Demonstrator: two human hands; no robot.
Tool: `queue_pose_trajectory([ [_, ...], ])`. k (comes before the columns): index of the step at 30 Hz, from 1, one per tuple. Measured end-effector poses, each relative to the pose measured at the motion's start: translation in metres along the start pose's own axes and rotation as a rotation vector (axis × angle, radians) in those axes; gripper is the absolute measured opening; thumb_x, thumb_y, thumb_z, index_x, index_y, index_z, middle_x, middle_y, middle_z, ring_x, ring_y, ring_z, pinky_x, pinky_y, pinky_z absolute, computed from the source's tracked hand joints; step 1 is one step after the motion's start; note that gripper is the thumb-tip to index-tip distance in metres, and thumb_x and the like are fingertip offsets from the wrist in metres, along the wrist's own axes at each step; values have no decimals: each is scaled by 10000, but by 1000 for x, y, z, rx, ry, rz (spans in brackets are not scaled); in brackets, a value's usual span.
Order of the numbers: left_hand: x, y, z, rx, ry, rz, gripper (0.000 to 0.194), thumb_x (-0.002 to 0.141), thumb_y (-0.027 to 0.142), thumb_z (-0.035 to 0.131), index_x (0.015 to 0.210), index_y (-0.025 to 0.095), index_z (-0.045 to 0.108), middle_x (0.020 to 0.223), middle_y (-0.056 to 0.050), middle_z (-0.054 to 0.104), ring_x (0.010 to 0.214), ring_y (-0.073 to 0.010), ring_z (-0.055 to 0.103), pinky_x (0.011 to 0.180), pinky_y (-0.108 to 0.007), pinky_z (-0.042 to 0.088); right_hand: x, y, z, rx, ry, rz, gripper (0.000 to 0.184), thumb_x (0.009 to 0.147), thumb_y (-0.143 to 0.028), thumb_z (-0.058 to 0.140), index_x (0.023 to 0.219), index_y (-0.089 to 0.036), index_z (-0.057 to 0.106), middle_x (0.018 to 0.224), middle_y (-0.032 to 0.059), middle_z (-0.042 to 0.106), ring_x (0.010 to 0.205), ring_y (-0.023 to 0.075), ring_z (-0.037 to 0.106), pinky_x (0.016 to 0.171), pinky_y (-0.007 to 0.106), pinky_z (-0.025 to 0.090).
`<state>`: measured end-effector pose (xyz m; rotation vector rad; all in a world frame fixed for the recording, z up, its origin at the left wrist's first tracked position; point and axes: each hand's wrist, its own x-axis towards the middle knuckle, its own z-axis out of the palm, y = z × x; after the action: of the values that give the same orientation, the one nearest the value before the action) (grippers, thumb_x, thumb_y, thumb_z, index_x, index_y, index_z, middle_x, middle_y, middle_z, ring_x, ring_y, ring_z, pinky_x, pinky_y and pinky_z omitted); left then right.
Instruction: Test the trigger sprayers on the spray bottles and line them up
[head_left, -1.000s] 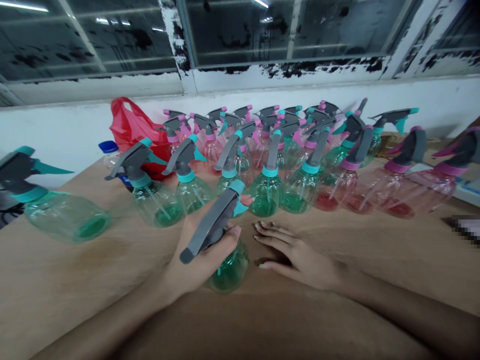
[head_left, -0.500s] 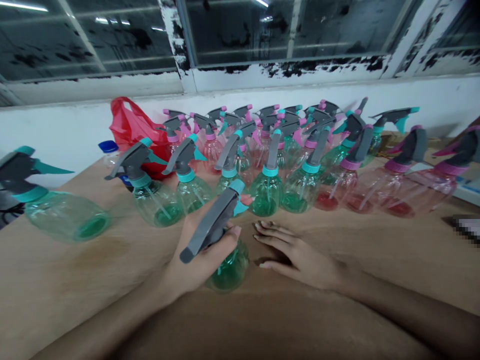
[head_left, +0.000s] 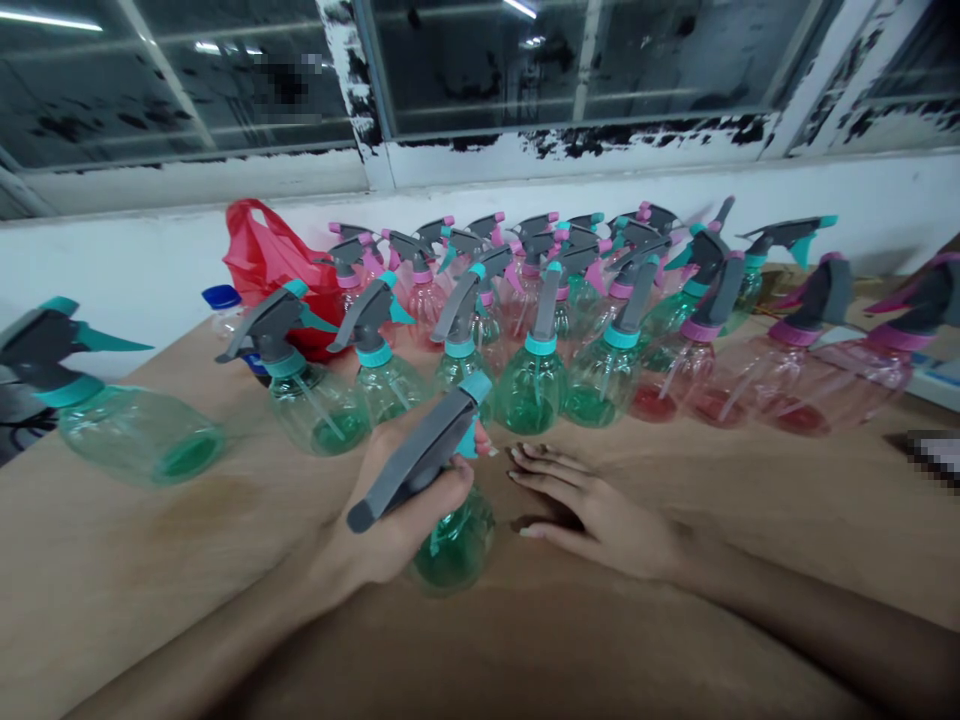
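A green spray bottle (head_left: 454,548) with a grey and teal trigger head stands close in front of me. My left hand (head_left: 409,500) is closed around its neck, just under the trigger head, and hides part of the bottle. My right hand (head_left: 577,500) lies flat on the wooden table (head_left: 675,640) to the right of that bottle, fingers extended and apart from it. Beyond both hands runs a front row of spray bottles, among them a green bottle (head_left: 531,390) and a red-pink bottle (head_left: 671,375).
Many more spray bottles with pink or teal collars (head_left: 424,295) crowd behind the front row. A single green bottle (head_left: 139,430) sits at far left. A red plastic bag (head_left: 262,255) and a blue-capped bottle (head_left: 223,310) are at back left, before the white wall (head_left: 112,250).
My left hand and the held spray bottle have shifted slightly left and toward me. My right hand stays in place.
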<state>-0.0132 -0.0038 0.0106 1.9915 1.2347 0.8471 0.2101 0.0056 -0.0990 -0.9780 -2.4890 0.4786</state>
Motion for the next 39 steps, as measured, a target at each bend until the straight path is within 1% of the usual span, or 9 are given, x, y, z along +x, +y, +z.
queue_pose_trajectory([
  [2, 1, 3, 2, 11, 49, 17, 130, 747, 216, 489, 843, 254, 569, 777, 16, 639, 710, -166, 636, 708, -279, 522, 0, 0, 0, -4, -5, 0, 538, 870, -483, 466, 1334, -215, 412, 1410, 68, 405, 1327, 213, 303, 1082, 444, 305],
  [4, 2, 5, 5, 37, 81, 30, 99, 751, 197, 485, 780, 254, 560, 818, 22, 635, 751, -156, 632, 724, -257, 513, 0, 0, 0, -14, -9, 2, 546, 870, -487, 464, 1337, -209, 408, 1414, 68, 400, 1329, 208, 298, 1088, 435, 296],
  [7, 2, 5, 7, 82, 98, 38, 101, 769, 225, 475, 719, 249, 559, 755, 27, 616, 677, -147, 612, 659, -249, 513, -1, 1, 1, -21, -6, 7, 556, 869, -492, 464, 1338, -198, 409, 1416, 65, 398, 1329, 201, 299, 1097, 421, 283],
  [11, 0, 1, 8, 128, 143, 46, 124, 782, 255, 474, 714, 244, 577, 729, 24, 610, 678, -152, 614, 647, -256, 513, 0, 3, 3, -10, 17, -5, 555, 868, -485, 471, 1341, -204, 402, 1406, 68, 412, 1322, 211, 312, 1083, 443, 301],
  [14, 0, 0, 8, 144, 143, 50, 130, 787, 262, 475, 719, 242, 583, 720, 26, 610, 658, -150, 611, 613, -253, 512, 0, 3, 3, -11, 17, -6, 557, 868, -483, 471, 1345, -204, 398, 1407, 70, 410, 1324, 212, 309, 1088, 442, 292],
  [20, 2, 1, 8, 149, 142, 53, 144, 779, 257, 474, 704, 238, 595, 715, 20, 614, 623, -143, 599, 612, -251, 513, 0, 2, 2, -8, 7, -1, 563, 868, -485, 471, 1349, -205, 390, 1409, 66, 408, 1324, 209, 308, 1088, 436, 296],
  [32, -1, -3, 9, 157, 126, 55, 156, 805, 274, 457, 741, 239, 595, 713, 21, 596, 603, -138, 576, 568, -247, 477, 0, 2, 3, -18, 15, -9, 558, 869, -481, 472, 1341, -193, 403, 1407, 73, 410, 1325, 206, 305, 1093, 429, 286],
  [39, 0, -4, 10, 140, 144, 77, 123, 801, 260, 476, 736, 245, 579, 735, 26, 610, 658, -138, 598, 631, -240, 497, -1, 2, 3, -23, 7, -1, 559, 869, -484, 468, 1342, -193, 400, 1412, 70, 403, 1329, 201, 299, 1095, 425, 284],
])
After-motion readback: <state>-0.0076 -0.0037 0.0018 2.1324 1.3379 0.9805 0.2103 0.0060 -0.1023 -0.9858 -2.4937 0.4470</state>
